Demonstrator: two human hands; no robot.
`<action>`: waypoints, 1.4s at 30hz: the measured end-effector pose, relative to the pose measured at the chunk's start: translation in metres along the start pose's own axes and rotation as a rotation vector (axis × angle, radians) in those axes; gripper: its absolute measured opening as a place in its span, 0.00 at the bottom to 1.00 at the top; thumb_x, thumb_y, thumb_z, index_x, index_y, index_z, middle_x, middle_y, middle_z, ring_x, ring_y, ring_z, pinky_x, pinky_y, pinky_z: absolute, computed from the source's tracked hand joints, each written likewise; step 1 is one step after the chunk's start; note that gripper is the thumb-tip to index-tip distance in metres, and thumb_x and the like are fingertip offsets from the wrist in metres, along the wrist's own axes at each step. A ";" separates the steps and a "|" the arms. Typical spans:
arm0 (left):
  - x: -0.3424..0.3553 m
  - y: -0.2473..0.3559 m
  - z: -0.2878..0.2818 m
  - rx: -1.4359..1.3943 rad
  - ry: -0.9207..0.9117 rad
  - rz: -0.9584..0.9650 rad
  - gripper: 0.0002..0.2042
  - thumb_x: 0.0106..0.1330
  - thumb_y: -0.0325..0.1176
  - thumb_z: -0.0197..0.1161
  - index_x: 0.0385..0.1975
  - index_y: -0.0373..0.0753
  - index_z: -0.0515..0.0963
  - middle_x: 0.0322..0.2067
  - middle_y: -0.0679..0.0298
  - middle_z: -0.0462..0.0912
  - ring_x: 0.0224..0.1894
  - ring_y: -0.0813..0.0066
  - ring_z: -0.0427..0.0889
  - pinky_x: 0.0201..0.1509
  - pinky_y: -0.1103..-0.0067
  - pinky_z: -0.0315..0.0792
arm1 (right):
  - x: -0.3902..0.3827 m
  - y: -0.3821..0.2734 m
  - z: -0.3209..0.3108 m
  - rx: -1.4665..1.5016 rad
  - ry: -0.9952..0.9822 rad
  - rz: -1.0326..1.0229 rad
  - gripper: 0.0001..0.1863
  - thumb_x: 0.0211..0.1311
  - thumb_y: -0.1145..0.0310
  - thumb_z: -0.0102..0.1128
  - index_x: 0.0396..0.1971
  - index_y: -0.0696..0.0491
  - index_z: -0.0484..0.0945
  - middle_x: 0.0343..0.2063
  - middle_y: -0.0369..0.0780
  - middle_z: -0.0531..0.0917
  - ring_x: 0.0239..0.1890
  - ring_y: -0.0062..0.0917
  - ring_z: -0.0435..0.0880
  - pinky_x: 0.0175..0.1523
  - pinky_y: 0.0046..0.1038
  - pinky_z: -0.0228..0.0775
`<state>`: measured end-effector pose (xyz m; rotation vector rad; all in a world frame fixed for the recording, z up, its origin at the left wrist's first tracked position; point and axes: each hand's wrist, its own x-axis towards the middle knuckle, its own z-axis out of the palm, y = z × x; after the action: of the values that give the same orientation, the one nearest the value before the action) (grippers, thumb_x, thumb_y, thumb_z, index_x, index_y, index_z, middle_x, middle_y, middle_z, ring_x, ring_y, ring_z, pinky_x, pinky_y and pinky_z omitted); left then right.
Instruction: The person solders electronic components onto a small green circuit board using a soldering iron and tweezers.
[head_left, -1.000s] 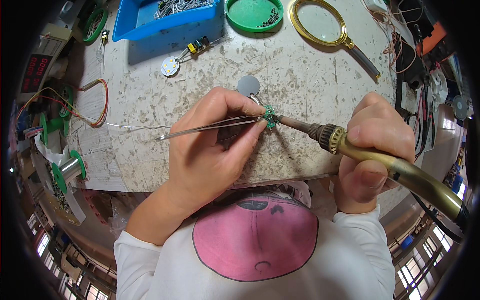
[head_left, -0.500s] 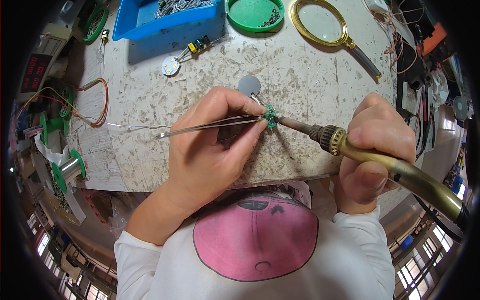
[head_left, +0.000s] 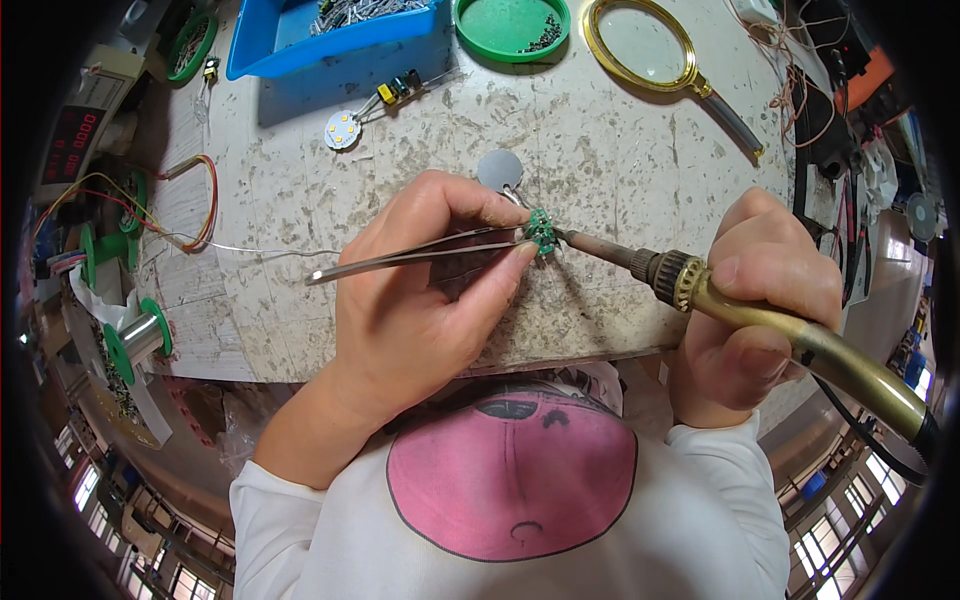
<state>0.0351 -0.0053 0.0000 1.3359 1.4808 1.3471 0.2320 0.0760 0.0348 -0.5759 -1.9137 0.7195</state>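
A small green circuit board point(head_left: 541, 232) is pinched by its left edge between the thumb and index finger of my left hand point(head_left: 425, 270). The same hand holds metal tweezers point(head_left: 400, 257), their points at the board and their joined end sticking out to the left. My right hand point(head_left: 762, 290) is closed around the brass-coloured handle of a soldering iron point(head_left: 720, 296). Its dark tip points left and ends close to the board's right side; whether they touch I cannot tell. A round grey disc point(head_left: 499, 171), joined to the board by short wires, lies just beyond it.
At the back stand a blue bin point(head_left: 340, 45) of metal parts and a green dish point(head_left: 512, 30) of small dark pieces. A magnifying glass point(head_left: 645, 45) lies back right, a small LED board point(head_left: 342, 130) back left. Solder wire runs left toward a spool point(head_left: 140, 337).
The soldering iron and my right hand have shifted slightly right, away from the board. The tweezers have tilted a little, their joined end now lower and further left.
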 end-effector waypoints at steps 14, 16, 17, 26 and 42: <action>0.000 0.001 -0.001 -0.033 -0.001 0.004 0.09 0.57 0.18 0.71 0.35 0.35 0.81 0.32 0.61 0.84 0.31 0.77 0.84 0.36 0.82 0.76 | 0.001 0.002 -0.002 -0.008 -0.035 -0.034 0.28 0.68 0.41 0.57 0.29 0.55 0.75 0.15 0.32 0.68 0.15 0.18 0.63 0.24 0.25 0.48; 0.001 0.000 -0.001 -0.015 -0.003 0.023 0.09 0.56 0.18 0.71 0.35 0.35 0.81 0.31 0.61 0.84 0.31 0.75 0.84 0.35 0.81 0.76 | 0.001 0.002 -0.001 0.004 -0.030 -0.023 0.28 0.69 0.41 0.57 0.29 0.55 0.75 0.15 0.32 0.69 0.15 0.18 0.63 0.24 0.25 0.48; 0.001 -0.001 -0.001 -0.006 -0.004 0.026 0.09 0.56 0.19 0.71 0.35 0.35 0.81 0.31 0.61 0.84 0.30 0.74 0.84 0.35 0.81 0.76 | 0.001 0.002 -0.001 -0.010 -0.034 -0.030 0.28 0.69 0.40 0.57 0.29 0.55 0.75 0.15 0.32 0.69 0.15 0.18 0.63 0.24 0.25 0.48; 0.000 -0.002 -0.001 0.032 -0.007 0.028 0.09 0.56 0.19 0.72 0.34 0.36 0.81 0.31 0.62 0.84 0.30 0.73 0.83 0.34 0.80 0.75 | 0.000 0.000 0.002 -0.034 -0.013 -0.025 0.29 0.69 0.39 0.56 0.29 0.55 0.74 0.15 0.33 0.69 0.15 0.19 0.64 0.23 0.24 0.49; 0.001 -0.002 -0.001 0.041 -0.020 0.036 0.09 0.56 0.20 0.72 0.34 0.36 0.81 0.30 0.61 0.83 0.29 0.72 0.82 0.33 0.80 0.75 | -0.001 0.005 0.003 0.019 -0.012 -0.042 0.29 0.67 0.40 0.58 0.29 0.56 0.76 0.16 0.34 0.71 0.16 0.19 0.64 0.24 0.25 0.50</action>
<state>0.0336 -0.0044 -0.0013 1.4044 1.4844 1.3287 0.2305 0.0780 0.0300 -0.5188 -1.9222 0.7148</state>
